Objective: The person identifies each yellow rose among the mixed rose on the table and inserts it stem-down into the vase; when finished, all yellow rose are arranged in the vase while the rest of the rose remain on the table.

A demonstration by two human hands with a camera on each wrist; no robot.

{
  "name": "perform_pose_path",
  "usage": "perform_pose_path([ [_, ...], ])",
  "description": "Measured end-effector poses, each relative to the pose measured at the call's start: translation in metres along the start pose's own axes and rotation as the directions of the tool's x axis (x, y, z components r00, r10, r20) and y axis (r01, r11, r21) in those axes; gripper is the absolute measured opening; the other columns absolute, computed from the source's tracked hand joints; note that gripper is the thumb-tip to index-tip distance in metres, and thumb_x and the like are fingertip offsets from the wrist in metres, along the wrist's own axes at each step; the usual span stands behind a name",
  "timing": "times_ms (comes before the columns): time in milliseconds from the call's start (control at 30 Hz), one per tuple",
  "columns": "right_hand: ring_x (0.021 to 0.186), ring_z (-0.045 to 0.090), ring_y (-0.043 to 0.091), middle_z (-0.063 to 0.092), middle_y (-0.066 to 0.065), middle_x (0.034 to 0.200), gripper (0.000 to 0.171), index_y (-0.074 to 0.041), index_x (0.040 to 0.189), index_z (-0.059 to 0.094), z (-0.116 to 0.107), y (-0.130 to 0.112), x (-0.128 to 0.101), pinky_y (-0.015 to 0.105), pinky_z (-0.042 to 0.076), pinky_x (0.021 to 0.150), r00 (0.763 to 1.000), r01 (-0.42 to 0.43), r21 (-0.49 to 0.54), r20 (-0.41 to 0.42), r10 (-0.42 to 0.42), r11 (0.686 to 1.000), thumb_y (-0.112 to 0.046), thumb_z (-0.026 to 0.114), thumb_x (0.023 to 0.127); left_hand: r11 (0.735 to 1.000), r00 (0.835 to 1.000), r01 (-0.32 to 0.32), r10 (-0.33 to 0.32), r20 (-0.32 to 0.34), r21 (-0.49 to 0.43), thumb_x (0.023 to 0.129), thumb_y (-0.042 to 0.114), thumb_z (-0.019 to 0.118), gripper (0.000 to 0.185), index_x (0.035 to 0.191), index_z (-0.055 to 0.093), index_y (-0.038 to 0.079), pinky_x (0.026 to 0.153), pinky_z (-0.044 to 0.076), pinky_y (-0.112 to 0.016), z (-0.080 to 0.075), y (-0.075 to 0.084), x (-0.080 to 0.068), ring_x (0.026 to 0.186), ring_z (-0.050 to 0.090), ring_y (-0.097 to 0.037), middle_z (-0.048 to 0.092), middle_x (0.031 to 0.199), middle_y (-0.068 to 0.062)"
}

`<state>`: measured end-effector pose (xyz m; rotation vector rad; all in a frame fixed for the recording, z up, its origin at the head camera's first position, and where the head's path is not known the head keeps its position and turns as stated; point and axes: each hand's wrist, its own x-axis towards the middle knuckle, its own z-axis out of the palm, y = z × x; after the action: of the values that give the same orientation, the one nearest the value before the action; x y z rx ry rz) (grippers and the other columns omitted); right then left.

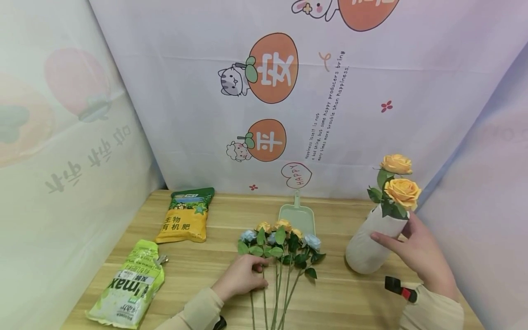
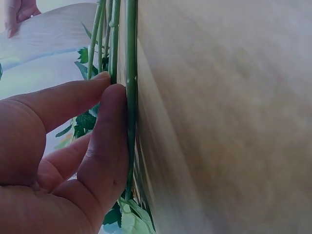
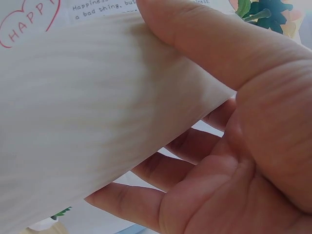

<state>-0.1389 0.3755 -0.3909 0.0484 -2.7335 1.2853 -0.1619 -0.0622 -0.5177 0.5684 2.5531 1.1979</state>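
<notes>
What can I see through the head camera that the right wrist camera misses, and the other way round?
Only the head view shows the lime-green bag, the yellow bag and the pale green dustpan. Only the right wrist view shows the creased palm up close. Both show the right hand gripping the white vase, plus the red HAPPY heart on the backdrop.

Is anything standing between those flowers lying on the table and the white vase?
Nothing visible: bare tabletop separates the flowers from the white vase, though two yellow roses partly occupy its mouth and the right hand grips it.
</notes>
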Motion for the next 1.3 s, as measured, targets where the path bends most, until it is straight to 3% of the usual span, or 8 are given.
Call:
perform_pose_path([
  [167,0.142,0.048,0.043,0.047,0.017,0.160,0.097,-0.020,0.171,0.027,0.0002,0.0006,0.0001,0.025,0.049,0.089,1.000,0.002,-0.007,0.002,-0.002,1.000,-0.039,0.085,0.095,1.000,1.000,0.012,-0.011,-0.017,0.026,0.082,0.022,0.094,0.046,0.123,0.078,0.009,0.074,0.051,-0.032,0.0014,0.0002,0.0001,0.083,0.057,-0.010,0.065,0.094,0.006],
  [267,0.142,0.048,0.042,0.048,0.015,0.160,0.097,-0.022,0.171,0.027,0.0008,0.0005,0.0002,0.040,0.050,0.096,1.000,0.005,-0.006,0.001,-0.005,1.000,-0.039,0.085,0.096,0.999,0.999,0.016,-0.014,-0.035,0.035,0.081,0.024,0.095,0.043,0.118,0.077,0.010,0.074,0.051,-0.032,0.0023,0.0001,0.0007,0.082,0.057,-0.010,0.064,0.093,0.006],
  [400,0.143,0.047,0.044,0.046,0.017,0.162,0.098,-0.021,0.172,0.025,0.0016,-0.0003,0.0000,0.061,0.047,0.102,1.000,0.004,0.012,0.003,-0.004,1.000,-0.039,0.085,0.096,0.999,0.999,0.011,-0.010,-0.049,0.030,0.077,0.015,0.091,0.040,0.113,0.074,0.010,0.071,0.050,-0.031,0.0025,0.0003,0.0010,0.082,0.056,-0.012,0.062,0.093,0.003],
  [533,0.145,0.044,0.048,0.043,0.020,0.164,0.101,-0.018,0.173,0.023,0.0019,-0.0012,-0.0001,0.072,0.042,0.104,1.000,-0.004,0.029,0.005,0.004,1.000,-0.040,0.084,0.096,0.999,0.998,-0.007,0.010,-0.065,0.040,0.072,0.008,0.085,0.044,0.114,0.072,0.009,0.072,0.051,-0.031,0.0020,0.0002,0.0002,0.087,0.057,-0.014,0.063,0.096,0.001],
  [1300,0.145,0.044,0.049,0.042,0.021,0.164,0.101,-0.019,0.173,0.022,0.0015,-0.0010,-0.0002,0.074,0.042,0.104,1.000,0.003,0.034,0.004,-0.003,0.999,-0.038,0.085,0.096,0.999,0.995,-0.038,0.041,-0.091,0.028,0.077,0.008,0.088,0.053,0.128,0.074,0.007,0.086,0.060,-0.040,0.0004,0.0029,-0.0022,0.098,0.066,-0.018,0.072,0.107,-0.001],
])
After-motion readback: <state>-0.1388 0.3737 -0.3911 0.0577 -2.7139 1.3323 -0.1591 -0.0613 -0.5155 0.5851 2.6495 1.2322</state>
